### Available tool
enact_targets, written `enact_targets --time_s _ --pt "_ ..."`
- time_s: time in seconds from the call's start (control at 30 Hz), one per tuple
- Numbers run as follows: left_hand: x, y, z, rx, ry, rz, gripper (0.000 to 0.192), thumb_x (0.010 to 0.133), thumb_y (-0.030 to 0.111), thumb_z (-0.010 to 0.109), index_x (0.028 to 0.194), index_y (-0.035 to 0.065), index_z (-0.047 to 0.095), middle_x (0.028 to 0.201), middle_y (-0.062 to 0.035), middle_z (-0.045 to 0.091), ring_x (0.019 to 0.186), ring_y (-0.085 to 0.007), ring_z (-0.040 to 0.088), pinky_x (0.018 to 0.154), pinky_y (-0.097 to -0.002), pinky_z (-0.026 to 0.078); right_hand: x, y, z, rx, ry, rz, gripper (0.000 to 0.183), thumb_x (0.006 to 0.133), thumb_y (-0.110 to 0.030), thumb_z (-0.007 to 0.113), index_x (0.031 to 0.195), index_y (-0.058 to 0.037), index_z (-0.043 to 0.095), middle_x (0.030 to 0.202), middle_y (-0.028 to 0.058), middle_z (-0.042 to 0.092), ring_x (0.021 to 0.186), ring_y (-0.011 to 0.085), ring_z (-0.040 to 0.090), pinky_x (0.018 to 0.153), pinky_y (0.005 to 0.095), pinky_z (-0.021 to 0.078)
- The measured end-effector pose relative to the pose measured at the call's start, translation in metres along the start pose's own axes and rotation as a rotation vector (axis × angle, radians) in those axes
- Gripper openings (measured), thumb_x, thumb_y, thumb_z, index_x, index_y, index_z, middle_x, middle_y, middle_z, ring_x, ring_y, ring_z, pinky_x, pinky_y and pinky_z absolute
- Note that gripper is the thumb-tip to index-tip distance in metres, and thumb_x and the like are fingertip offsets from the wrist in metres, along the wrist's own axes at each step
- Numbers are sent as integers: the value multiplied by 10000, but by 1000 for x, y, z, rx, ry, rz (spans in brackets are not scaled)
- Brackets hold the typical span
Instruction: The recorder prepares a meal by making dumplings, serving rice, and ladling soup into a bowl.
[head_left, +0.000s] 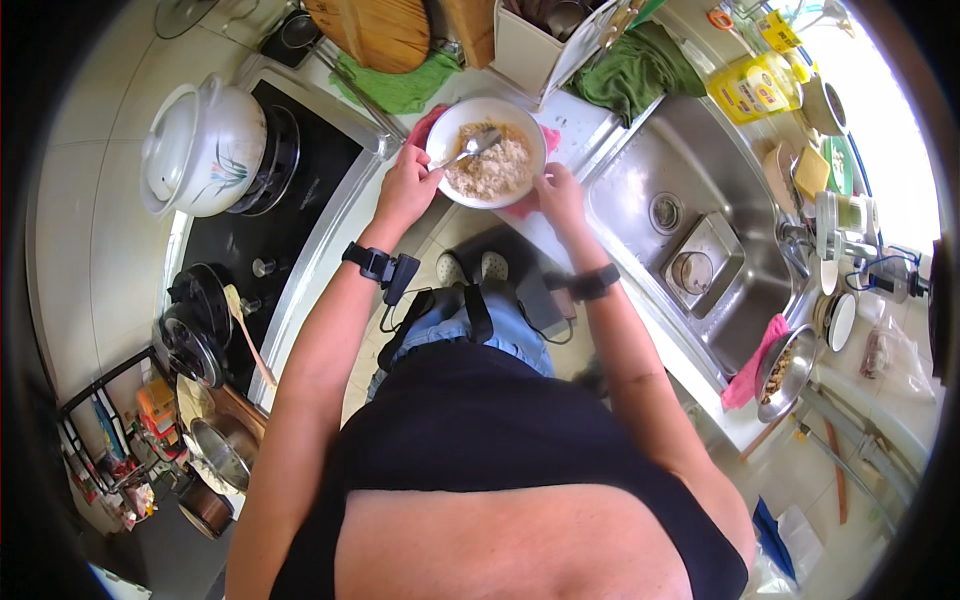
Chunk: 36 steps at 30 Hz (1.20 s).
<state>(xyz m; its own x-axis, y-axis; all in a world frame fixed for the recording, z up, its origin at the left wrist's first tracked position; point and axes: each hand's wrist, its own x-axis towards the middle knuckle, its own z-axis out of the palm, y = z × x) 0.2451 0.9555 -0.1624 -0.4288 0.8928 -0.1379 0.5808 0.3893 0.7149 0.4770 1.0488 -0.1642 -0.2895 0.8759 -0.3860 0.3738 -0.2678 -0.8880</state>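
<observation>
Between my hands is a round white bowl (534, 142) with pale, lumpy, porridge-like food (491, 169) and some brownish liquid in it. A metal spoon (482, 140) lies in the bowl, its handle running to the rim by my left hand. My left hand (409, 182) grips the bowl's left rim, with the thumb near the spoon handle. On the opposite side, my right hand (559, 193) pinches the lower right rim. Red-pink cloth (427, 127) shows beneath and beside the bowl, over the counter corner. The undersides of the fingers are hidden.
A black stove (300, 184) with a lidded white pot (217, 150) stands left. The steel sink (637, 172) holds a small basin (705, 262). Behind the bowl are a green cloth (397, 82), a wooden board (367, 30) and a white utensil holder (525, 56).
</observation>
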Motion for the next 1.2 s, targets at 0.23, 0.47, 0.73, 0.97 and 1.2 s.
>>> enact_targets --time_s 0.23,0.47,0.73,0.97,1.2 --pt "-50 10 -27 9 305 51 264 854 127 656 1077 36 551 804 -94 648 678 -217 620 668 -333 514 10 9 2 -3 -38 -72 200 863 -68 544 967 103 547 721 174 656 605 259 693 531 344 546" --pt "-139 17 -32 -119 278 -8 91 864 99 626 943 55 614 726 -91 655 588 -183 627 550 -290 496 -7 16 9 -101 78 -391 86 839 4 529 798 78 513 656 157 626 541 226 651 483 329 516" --pt "-190 -13 -40 -1066 -32 -193 411 978 165 528 1364 59 436 1230 -95 583 1046 -181 613 940 -321 508 -84 -43 49 -50 -202 -449 59 870 20 479 834 63 497 693 120 619 543 199 658 470 286 528" --pt "-340 -58 -102 -1408 246 -68 499 937 96 576 1405 63 405 1263 -73 589 1105 -168 598 951 -321 505 -219 -58 136 17 -515 -407 115 902 -13 485 937 79 546 779 146 639 553 184 643 500 251 536" --pt "-588 -112 -157 -1444 774 -32 491 897 111 625 1344 10 447 1224 -60 613 1085 -164 606 951 -345 496 -422 -48 267 -45 -958 -341 139 882 -29 485 970 71 529 829 139 632 591 181 637 517 260 546"
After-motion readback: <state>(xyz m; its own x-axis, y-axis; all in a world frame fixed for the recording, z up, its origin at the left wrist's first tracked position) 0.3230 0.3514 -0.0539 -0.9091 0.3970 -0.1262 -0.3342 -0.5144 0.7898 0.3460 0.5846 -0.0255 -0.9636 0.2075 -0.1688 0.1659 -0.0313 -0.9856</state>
